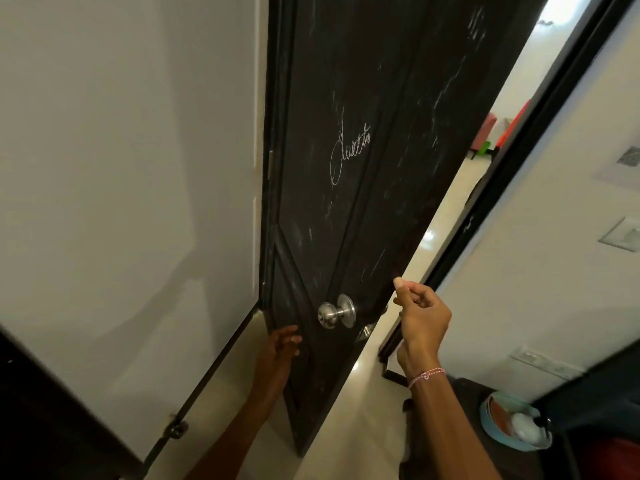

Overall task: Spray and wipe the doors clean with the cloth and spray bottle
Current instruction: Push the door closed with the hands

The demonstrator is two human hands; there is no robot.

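**Door unwiped, both hands bare**

Scribbles (349,150) and pale streaks cover the dark door (374,220), so spraying and wiping look wholly left to do. Neither cloth nor spray bottle shows. The left hand (277,351) has its fingers (289,336) loosely spread and holds nothing; whether the tips touch the door panel I cannot tell. The steel knob (329,315) sits just above and right of them. The right hand (422,317) curls its fingers (415,299) inward around nothing visible, with the door's free edge at its thumb tip.
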